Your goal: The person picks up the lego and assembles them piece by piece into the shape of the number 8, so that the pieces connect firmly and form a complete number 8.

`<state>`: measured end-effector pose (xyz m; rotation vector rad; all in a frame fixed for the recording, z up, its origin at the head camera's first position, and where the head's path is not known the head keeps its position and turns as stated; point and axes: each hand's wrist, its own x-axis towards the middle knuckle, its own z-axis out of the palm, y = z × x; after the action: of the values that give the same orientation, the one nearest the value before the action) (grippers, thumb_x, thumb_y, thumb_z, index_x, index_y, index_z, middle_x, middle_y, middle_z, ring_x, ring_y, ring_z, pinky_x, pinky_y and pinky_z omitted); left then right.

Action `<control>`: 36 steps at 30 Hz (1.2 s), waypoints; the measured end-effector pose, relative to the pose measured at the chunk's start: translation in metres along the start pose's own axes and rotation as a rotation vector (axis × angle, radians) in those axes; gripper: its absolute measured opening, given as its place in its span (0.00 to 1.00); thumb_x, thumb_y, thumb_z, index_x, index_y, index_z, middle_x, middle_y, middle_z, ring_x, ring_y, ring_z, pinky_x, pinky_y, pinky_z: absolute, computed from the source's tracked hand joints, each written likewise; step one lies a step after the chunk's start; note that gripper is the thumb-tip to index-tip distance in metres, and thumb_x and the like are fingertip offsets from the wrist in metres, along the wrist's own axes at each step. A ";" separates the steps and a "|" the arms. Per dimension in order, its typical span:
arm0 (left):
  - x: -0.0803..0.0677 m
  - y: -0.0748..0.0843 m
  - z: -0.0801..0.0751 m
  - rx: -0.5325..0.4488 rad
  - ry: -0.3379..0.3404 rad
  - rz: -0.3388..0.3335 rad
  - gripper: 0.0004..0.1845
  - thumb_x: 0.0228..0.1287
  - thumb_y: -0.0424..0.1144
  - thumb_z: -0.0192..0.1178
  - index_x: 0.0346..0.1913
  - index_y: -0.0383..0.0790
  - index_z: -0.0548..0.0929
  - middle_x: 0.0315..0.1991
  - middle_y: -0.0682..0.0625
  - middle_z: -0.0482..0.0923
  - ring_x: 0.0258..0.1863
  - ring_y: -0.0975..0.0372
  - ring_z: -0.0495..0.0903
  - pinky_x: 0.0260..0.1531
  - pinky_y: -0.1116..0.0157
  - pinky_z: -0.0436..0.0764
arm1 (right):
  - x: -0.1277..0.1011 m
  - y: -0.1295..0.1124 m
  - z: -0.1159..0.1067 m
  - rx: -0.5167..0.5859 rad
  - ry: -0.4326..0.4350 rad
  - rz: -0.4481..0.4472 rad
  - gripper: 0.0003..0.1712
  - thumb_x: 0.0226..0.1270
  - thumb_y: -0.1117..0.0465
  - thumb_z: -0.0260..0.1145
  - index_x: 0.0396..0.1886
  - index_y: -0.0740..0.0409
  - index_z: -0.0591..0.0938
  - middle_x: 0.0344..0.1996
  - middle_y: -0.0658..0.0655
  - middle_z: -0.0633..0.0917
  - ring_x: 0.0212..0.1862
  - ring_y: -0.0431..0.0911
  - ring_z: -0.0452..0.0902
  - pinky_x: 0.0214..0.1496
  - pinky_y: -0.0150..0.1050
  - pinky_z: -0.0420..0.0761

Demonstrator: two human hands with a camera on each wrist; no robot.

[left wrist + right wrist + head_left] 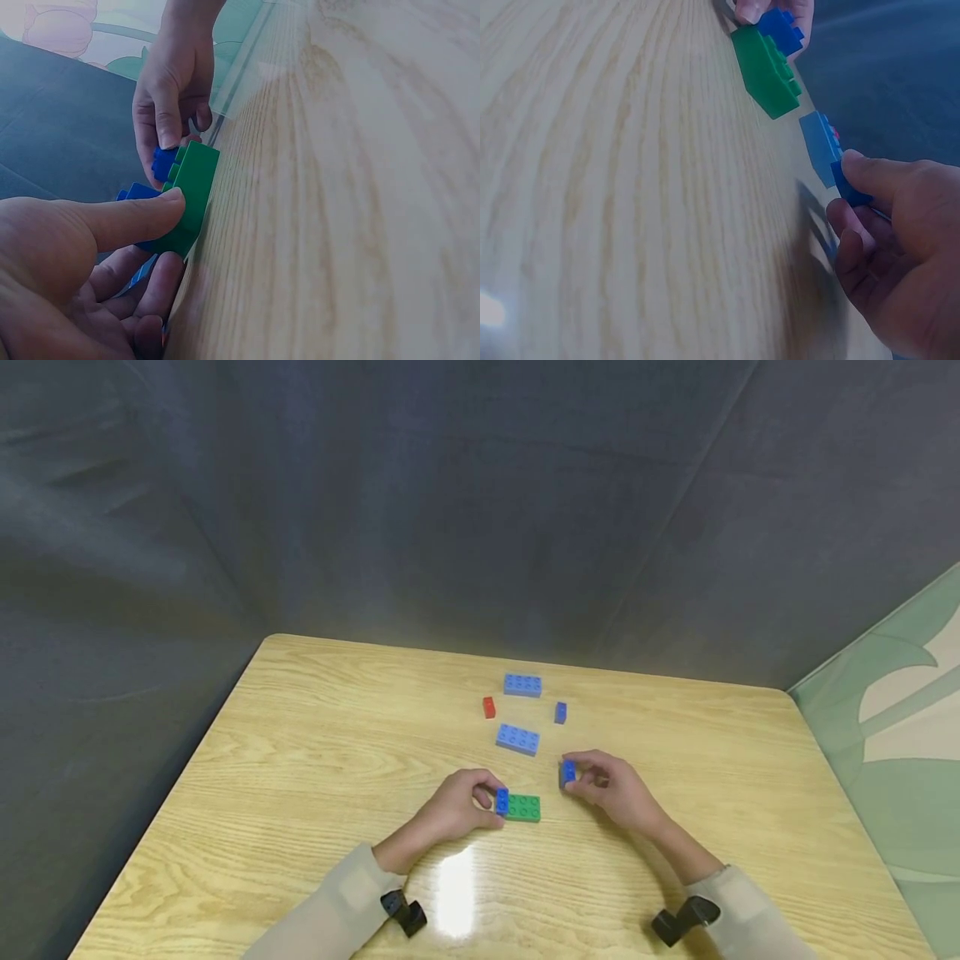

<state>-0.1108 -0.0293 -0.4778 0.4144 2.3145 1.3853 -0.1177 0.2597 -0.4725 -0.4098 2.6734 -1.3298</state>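
Directly in front of the person, a green brick [524,808] lies at the left hand [459,806], which grips it by its left end, the thumb pressed on the near side and fingers on the far side. A dark blue brick [502,802] sits on the studs of that same end, right at the left fingertips, so the rest of the green brick points out of the grasp toward the right hand [618,789]. That hand pinches a second dark blue brick [568,774] between thumb and fingers; the brick is to the right of the green one and a little farther from the person, near it but apart, and the fingers are clear of the green brick. Beyond both hands, in the sideways gap between them, lies a light blue brick [517,739] with its studs up. Farther off are a small red brick [489,707] to the left, a small blue brick [561,712] to the right, and another light blue brick [522,685] near the far edge, all untouched. Everything rests or is held over a wood-grain table [315,735], with a dark curtain [465,510] behind it.
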 end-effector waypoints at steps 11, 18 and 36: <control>0.000 0.000 -0.001 0.008 0.002 0.005 0.20 0.54 0.33 0.78 0.50 0.39 0.85 0.33 0.53 0.80 0.36 0.63 0.77 0.38 0.64 0.76 | -0.006 -0.008 -0.001 0.033 0.001 -0.004 0.25 0.63 0.65 0.75 0.60 0.62 0.82 0.36 0.54 0.85 0.35 0.43 0.80 0.32 0.34 0.80; 0.001 -0.001 -0.001 0.006 0.001 0.009 0.21 0.53 0.34 0.78 0.50 0.39 0.85 0.33 0.54 0.80 0.36 0.63 0.77 0.37 0.64 0.76 | -0.009 -0.013 0.004 0.048 -0.008 -0.066 0.25 0.64 0.67 0.74 0.60 0.66 0.81 0.40 0.56 0.85 0.35 0.42 0.80 0.33 0.34 0.80; 0.000 0.000 0.000 0.003 0.006 0.002 0.20 0.53 0.33 0.78 0.50 0.38 0.85 0.33 0.53 0.80 0.36 0.62 0.77 0.37 0.63 0.76 | -0.016 -0.029 0.022 0.087 -0.089 -0.056 0.23 0.65 0.64 0.74 0.59 0.60 0.83 0.35 0.52 0.84 0.34 0.42 0.79 0.31 0.33 0.77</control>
<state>-0.1107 -0.0288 -0.4779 0.4149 2.3216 1.3862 -0.0918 0.2316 -0.4630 -0.5241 2.5396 -1.4026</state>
